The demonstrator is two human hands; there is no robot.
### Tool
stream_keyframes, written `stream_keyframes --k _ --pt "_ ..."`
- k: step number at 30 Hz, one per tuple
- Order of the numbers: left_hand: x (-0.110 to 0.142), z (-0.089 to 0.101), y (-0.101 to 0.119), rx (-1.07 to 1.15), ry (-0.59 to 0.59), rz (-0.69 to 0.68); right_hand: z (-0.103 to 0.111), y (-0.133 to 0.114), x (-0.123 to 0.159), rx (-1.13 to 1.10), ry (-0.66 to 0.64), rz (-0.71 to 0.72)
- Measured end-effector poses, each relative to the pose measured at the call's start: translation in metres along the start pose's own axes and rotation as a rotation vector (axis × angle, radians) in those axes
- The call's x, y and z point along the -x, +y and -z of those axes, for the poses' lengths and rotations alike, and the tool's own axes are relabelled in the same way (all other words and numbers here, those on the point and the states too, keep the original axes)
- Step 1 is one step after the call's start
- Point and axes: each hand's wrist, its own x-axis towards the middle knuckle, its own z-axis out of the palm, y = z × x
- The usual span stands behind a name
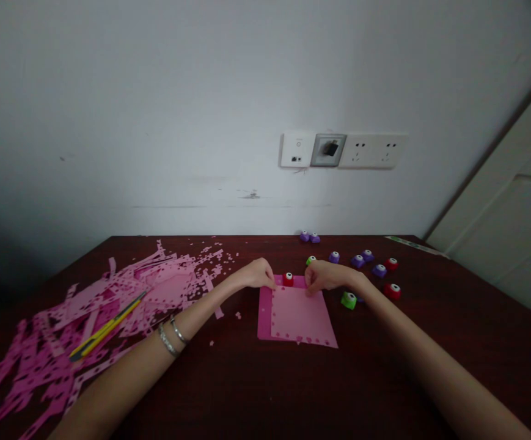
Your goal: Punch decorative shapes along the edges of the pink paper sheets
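Observation:
A light pink paper sheet, punched with small holes along its left and bottom edges, lies over a darker pink sheet. My left hand pinches the light sheet near its top left corner, fingers closed. At the top right corner my right hand is also closed on the sheet, its fingertips partly hidden. Between the hands, a red craft punch sits at the sheets' top edge. A green craft punch shows just behind my right hand, and another green punch stands to its right.
Pink punched strips and scraps cover the table's left side, with a yellow utility knife on top. Several purple and red punches stand at the right and back. A wall with sockets rises behind the table.

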Motion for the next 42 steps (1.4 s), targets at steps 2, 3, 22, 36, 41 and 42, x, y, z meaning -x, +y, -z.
stream_keyframes --k 2,3,22,36,41,42 --pt "0.001 0.004 -0.001 -0.002 -0.014 0.000 0.001 -0.001 0.001 -0.004 0.009 0.031" --pt "0.002 0.006 -0.001 -0.004 -0.014 0.007 0.001 -0.001 0.001 -0.003 0.017 0.046" --pt "0.001 0.008 -0.005 -0.065 -0.039 0.032 0.002 0.010 -0.004 -0.002 0.064 0.081" --pt "0.002 0.007 -0.002 -0.063 -0.029 0.078 0.002 0.013 -0.006 0.014 0.093 0.084" --pt "-0.001 0.006 -0.008 -0.055 -0.024 0.069 0.001 0.013 -0.006 -0.003 0.092 0.057" --pt "-0.002 0.006 -0.010 -0.052 -0.019 0.067 0.001 0.013 -0.006 -0.006 0.092 0.053"
